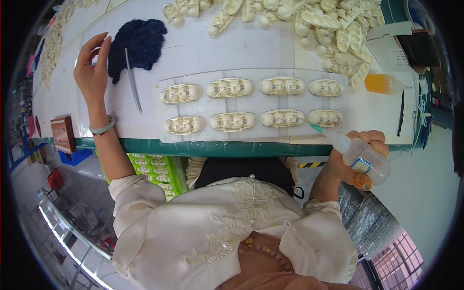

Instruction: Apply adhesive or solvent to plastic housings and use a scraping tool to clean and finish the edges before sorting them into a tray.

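Currently, the left hand [93,65], loosely curled and empty, is left of the tray [256,107]; the right hand [340,168] grips a squeeze bottle [378,159] near the tray's right end, apparently tilted so its needle [304,122] reaches a near-row cream shell [282,118].

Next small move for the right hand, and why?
Probably a gentle squeeze of the translucent cylindrical plastic bottle: the right hand holds it tilted, and its slim green-based needle points at the cream oval plastic piece, third from left in the near row. Contact is unclear.
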Demonstrator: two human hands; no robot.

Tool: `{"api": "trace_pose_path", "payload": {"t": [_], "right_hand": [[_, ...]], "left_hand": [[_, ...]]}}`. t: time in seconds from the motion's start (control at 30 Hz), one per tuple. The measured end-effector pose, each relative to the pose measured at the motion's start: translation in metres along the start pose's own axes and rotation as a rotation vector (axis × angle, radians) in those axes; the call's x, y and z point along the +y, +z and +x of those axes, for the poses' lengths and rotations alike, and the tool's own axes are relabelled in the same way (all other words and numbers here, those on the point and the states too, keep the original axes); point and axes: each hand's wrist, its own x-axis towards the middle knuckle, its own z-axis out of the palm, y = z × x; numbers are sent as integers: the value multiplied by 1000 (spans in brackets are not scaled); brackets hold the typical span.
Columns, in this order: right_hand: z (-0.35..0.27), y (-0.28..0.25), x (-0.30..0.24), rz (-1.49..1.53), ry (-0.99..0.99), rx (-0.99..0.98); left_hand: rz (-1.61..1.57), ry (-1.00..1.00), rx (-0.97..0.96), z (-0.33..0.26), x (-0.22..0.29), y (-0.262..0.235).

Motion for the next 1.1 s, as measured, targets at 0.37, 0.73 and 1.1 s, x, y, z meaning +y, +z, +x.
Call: {"api": "trace_pose_path", "payload": {"t": [0.37, 0.73, 1.1], "right_hand": [[8, -80, -3, 47, 209, 454], [59, -140, 70, -687, 281, 333], [70, -141, 83, -642, 366, 10]], "left_hand": [[45, 71, -13, 3, -7, -5], [158, 172, 105, -7, 47, -26], [74, -357, -62, -75, 64, -36]]}}
